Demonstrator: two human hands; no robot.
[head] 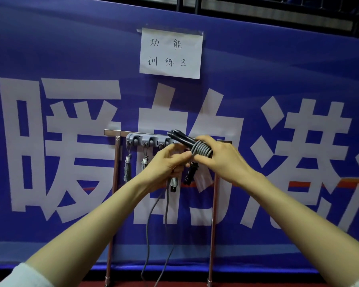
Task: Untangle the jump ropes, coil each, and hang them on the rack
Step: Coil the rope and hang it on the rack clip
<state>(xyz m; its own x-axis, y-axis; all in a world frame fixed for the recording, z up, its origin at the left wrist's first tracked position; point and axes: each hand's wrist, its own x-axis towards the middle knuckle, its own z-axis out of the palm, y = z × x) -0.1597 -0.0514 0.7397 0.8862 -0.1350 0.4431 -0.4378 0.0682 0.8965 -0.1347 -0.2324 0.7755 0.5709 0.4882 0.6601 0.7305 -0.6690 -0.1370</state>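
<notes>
Fingers of the right hand (222, 158) curl over a tight grey coil of jump rope (202, 150), thumb underneath, while the left hand (168, 162) pinches the strand between thumb and fingertips just beside the coil. The rope's black handles (179, 136) jut up and to the left out of the wraps, in front of the grey rack (145, 140); its loose length (147, 228) hangs from the left hand toward the floor. Bundled ropes (127, 168) dangle from the rack, mounted on a metal frame (114, 193) before a blue banner (50, 48) bearing a handwritten paper sign (171, 53)
</notes>
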